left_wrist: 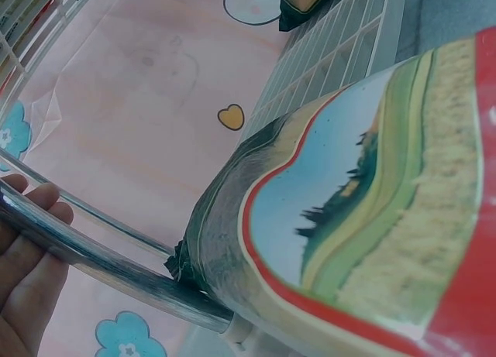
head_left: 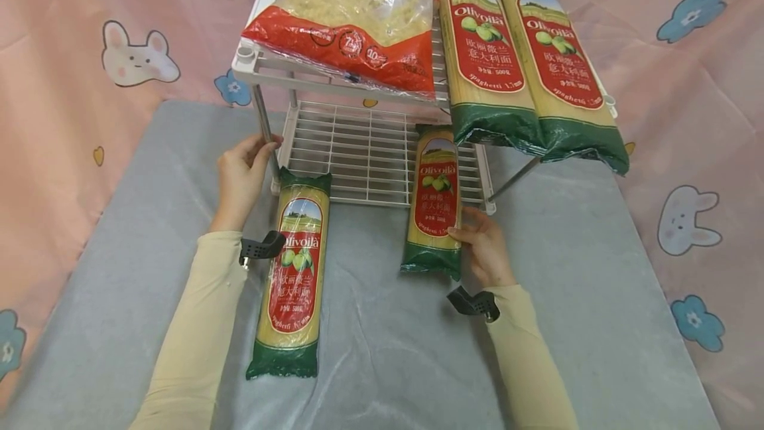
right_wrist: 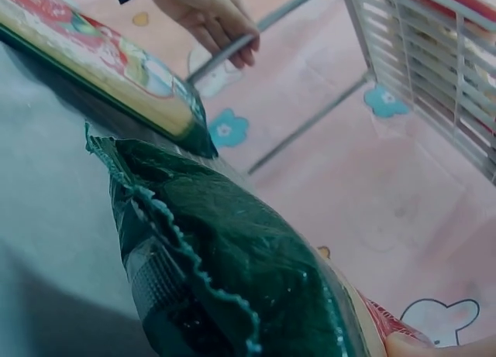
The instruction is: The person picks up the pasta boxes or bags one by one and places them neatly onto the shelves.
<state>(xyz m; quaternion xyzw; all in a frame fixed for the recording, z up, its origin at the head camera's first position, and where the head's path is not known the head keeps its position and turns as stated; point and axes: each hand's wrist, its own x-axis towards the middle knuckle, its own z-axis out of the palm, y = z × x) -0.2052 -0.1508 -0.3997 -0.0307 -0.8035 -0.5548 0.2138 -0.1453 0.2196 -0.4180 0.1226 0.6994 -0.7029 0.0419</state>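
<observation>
My left hand [head_left: 241,174] grips the front left metal post [head_left: 260,111] of a white two-tier rack, and the left wrist view shows its fingers curled round that post. With my right hand [head_left: 488,249] I hold a spaghetti pack [head_left: 437,184] by its right edge, thumb over the front. This pack's far end overlaps the lower shelf [head_left: 358,151], while its green near end [right_wrist: 225,248] reaches out past the shelf's front edge. A second spaghetti pack [head_left: 296,271] lies on the grey cloth beside my left forearm, its top end near the rack's front left corner.
On the upper tier rest a red and clear bag of pasta [head_left: 358,12] and two more spaghetti packs, a left one [head_left: 486,52] and a right one [head_left: 561,65], whose green ends overhang the front. A pink patterned curtain [head_left: 674,138] hangs behind the grey-covered table [head_left: 382,363].
</observation>
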